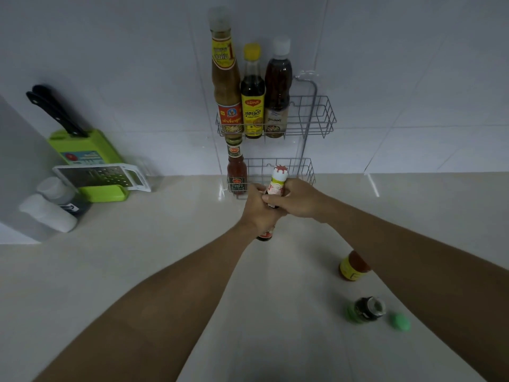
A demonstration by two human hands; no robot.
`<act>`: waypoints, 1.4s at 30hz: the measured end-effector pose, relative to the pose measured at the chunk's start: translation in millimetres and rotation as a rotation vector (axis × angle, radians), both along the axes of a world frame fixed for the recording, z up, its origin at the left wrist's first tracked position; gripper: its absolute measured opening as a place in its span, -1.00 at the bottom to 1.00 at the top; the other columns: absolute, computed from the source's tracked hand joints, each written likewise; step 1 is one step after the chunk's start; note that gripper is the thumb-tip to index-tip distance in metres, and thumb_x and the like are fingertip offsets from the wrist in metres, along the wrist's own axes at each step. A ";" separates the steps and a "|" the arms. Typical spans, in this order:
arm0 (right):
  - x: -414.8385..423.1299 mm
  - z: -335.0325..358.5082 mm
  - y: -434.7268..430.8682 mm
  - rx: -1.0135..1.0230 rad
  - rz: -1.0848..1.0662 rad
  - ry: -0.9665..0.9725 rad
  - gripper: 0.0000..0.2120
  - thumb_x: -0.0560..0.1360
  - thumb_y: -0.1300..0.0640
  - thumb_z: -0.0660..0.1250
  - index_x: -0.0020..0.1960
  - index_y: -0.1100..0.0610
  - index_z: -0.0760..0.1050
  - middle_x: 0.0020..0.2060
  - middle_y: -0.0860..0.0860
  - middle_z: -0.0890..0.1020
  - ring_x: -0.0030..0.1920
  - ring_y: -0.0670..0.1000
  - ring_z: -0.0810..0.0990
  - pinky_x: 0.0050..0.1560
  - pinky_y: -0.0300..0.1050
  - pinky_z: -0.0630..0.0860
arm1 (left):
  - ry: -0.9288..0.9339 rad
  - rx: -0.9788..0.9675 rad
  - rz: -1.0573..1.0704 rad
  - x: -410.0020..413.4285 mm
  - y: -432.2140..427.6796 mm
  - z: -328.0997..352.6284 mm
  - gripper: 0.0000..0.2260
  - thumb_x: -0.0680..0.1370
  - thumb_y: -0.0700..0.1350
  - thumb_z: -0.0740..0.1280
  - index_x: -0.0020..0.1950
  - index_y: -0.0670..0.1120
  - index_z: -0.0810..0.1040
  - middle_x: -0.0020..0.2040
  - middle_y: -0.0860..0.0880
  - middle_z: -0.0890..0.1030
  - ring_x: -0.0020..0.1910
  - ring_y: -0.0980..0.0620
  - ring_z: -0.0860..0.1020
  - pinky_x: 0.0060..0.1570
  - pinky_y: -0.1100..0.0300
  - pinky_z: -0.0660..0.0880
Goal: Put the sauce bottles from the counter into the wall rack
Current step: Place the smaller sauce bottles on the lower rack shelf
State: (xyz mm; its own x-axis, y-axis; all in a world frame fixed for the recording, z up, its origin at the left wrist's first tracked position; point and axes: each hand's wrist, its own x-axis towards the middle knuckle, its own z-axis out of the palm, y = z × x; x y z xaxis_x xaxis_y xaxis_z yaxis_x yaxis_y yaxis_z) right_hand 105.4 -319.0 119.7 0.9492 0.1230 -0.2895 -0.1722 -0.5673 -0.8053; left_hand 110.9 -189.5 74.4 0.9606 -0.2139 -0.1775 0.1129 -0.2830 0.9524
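Note:
A two-tier wire wall rack (321, 114) hangs on the tiled wall. Three sauce bottles stand in its upper basket: a tall tan one (224, 78), a dark one with a yellow cap (252, 97) and a dark one with a white cap (277, 89). A red chili sauce bottle (236, 169) stands at the left of the lower basket (303, 169). Both hands hold a white-capped bottle (276, 180) just in front of that lower basket. My left hand (257, 210) grips its body and my right hand (296, 198) grips near its neck.
On the counter (137, 266) at the right stand an orange-lidded jar with a yellow label (352, 267), a dark green bottle without its cap (367, 308) and a loose green cap (400, 322). At the left are a green knife block (82, 150), a grater (102, 176) and two white-capped containers (52, 205).

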 end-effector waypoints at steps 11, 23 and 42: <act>58.7 -5.3 8.1 -0.178 -0.078 -0.392 -0.77 0.49 -0.08 0.35 -0.06 0.08 0.47 -0.11 0.21 0.58 -0.10 0.15 0.60 -0.15 -0.16 0.44 | 0.120 0.411 0.188 64.1 45.3 -23.1 -0.36 0.42 -0.26 0.37 0.45 -0.18 0.21 0.37 -0.18 0.26 0.35 -0.16 0.34 0.34 0.08 0.33; 93.0 -42.3 28.9 -0.136 -0.145 -0.410 -0.69 0.58 0.08 0.35 0.20 0.25 0.42 0.02 0.19 0.62 0.04 0.18 0.61 -0.02 -0.03 0.52 | 0.061 0.229 0.140 87.7 46.0 -42.4 -0.46 0.50 -0.27 0.35 0.44 -0.05 0.29 0.18 0.00 0.51 0.12 0.03 0.47 0.07 0.21 0.39; 121.0 -49.5 26.1 -0.134 0.001 -0.051 -0.38 0.58 -0.06 0.34 0.51 0.20 0.22 0.40 0.14 0.46 0.39 0.14 0.43 0.22 -0.11 0.38 | 0.034 0.158 0.005 83.1 56.4 -57.5 -0.25 0.37 -0.36 0.33 0.49 -0.02 0.16 0.27 -0.06 0.47 0.25 -0.02 0.47 0.17 0.15 0.46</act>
State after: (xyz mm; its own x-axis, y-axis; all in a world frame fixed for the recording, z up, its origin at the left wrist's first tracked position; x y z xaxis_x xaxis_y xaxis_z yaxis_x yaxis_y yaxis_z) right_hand 226.4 -293.0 70.3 0.9630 0.0879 -0.2546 -0.1319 -0.6703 -0.7303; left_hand 194.0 -133.1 16.9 0.9544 -0.1757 -0.2413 0.1466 -0.4283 0.8917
